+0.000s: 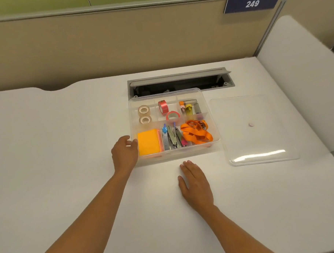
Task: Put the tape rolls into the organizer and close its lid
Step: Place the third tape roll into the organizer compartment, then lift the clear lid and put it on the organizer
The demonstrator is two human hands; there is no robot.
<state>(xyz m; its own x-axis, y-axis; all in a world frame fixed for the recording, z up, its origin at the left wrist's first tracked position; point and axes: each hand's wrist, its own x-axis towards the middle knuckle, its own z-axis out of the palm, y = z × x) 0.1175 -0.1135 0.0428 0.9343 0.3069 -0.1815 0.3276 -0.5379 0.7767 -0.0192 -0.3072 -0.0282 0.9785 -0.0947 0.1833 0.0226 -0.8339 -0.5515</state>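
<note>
A clear plastic organizer (214,123) stands open on the white desk. Two clear tape rolls (144,115) lie in its back left compartment. Two red tape rolls (167,110) sit in the back middle one, one on edge, one flat. The clear lid (257,132) lies flat on the desk to the right of the organizer. My left hand (124,153) rests against the organizer's front left corner, fingers curled at its wall. My right hand (196,183) lies flat on the desk in front of the organizer, palm down and holding nothing.
The organizer also holds orange sticky notes (148,141), staplers (171,136), an orange lanyard (197,132) and small tubes (189,108). An open cable tray (179,82) is sunk into the desk behind it. A beige partition (116,41) closes the back. A small pink scrap (251,124) shows through the lid.
</note>
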